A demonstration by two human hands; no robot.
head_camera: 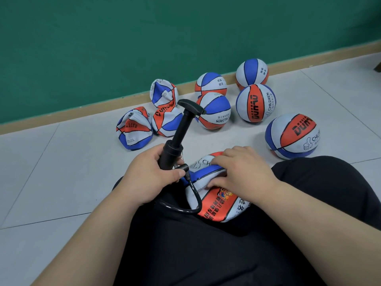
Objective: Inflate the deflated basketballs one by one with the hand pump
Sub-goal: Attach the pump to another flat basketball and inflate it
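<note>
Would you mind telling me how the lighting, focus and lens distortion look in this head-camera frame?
Head view: light is soft and even, with faint shadows under the inflated balls and no glare on the floor; the skirting board bows from wide-angle distortion; the hand pump and the print on the lap basketball read sharp.

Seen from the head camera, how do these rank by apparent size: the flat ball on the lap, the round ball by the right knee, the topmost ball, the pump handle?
1. Lap ball, though it is nearest the camera.
2. Knee ball.
3. Topmost ball.
4. Pump handle, smallest.
</note>
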